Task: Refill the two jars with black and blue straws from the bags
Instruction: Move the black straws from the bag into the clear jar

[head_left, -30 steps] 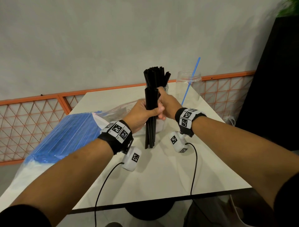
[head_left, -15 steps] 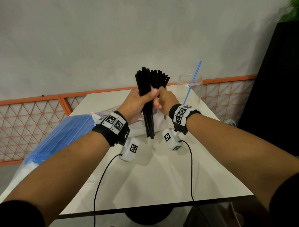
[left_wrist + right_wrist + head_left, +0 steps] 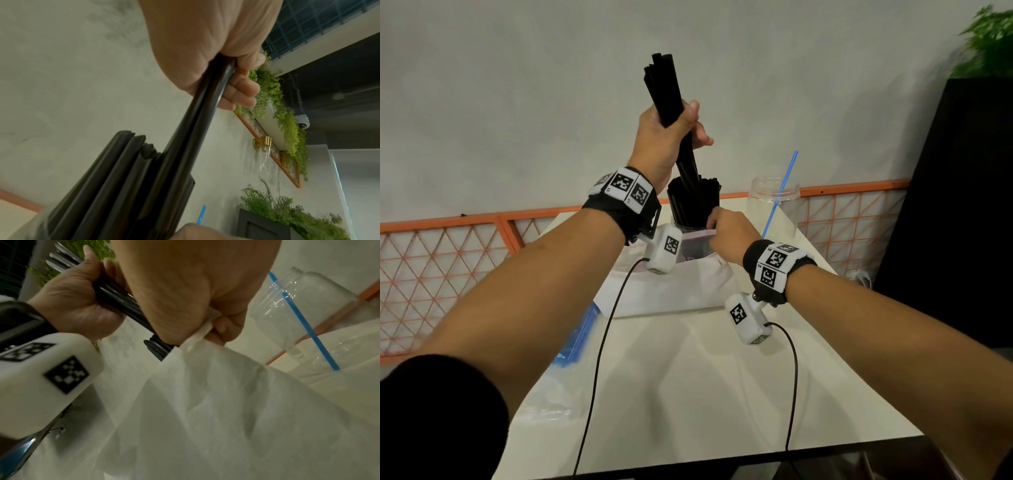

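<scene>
Above table (image 3: 688,377), raised left hand (image 3: 664,133) grips black straws (image 3: 666,89).

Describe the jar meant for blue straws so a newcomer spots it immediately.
Start at the white table and follow it to the far edge by the orange lattice fence. Two jars stand there; the right jar is clear and nearly empty, holding one blue straw, unlike its neighbour packed with black straws.

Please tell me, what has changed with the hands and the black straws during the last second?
The left hand lifted its bundle of black plastic straws from table level to above the jar of black straws. The right hand let go of the bundle and now pinches the white plastic bag. The clear plastic jar with one blue straw stayed in place.
</scene>
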### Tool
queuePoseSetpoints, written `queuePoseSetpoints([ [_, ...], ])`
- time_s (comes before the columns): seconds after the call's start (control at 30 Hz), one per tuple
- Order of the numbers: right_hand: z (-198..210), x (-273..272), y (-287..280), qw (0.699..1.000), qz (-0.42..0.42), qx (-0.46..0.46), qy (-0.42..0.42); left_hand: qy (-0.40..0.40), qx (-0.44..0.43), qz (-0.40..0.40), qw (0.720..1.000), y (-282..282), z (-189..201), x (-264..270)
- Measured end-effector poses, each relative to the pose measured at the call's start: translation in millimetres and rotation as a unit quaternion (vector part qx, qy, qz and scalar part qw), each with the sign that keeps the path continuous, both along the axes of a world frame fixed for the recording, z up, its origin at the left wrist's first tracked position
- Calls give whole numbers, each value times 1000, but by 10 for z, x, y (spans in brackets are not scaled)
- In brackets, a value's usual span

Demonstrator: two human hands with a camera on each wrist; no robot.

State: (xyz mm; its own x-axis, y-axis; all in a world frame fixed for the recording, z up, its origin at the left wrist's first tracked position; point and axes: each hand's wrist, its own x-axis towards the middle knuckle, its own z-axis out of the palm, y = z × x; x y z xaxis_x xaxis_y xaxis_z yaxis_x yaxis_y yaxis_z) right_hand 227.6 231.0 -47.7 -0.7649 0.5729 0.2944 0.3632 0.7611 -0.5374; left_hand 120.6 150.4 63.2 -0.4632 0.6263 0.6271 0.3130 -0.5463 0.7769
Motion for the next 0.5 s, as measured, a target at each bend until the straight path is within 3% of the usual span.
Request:
queuePoseSetpoints([
  [0.17,-8,18,-9,1000,-6,0,0,95,-59,40,993,159,-184,6],
  [0.27,-1,27,-17,1000,-7,-1,2,179,-161,149,959,271,-423,-77],
  [0.33,-15,38,-28,1000,-5,0,9,179,-202,180,946,305,-553,-146],
  [0.4,-39,47,-36,1000,1,-1,17,170,-205,196,944,318,-610,-189],
  [0.5,-84,60,-42,999,10,-7,45,230,-137,248,931,312,-537,-203],
])
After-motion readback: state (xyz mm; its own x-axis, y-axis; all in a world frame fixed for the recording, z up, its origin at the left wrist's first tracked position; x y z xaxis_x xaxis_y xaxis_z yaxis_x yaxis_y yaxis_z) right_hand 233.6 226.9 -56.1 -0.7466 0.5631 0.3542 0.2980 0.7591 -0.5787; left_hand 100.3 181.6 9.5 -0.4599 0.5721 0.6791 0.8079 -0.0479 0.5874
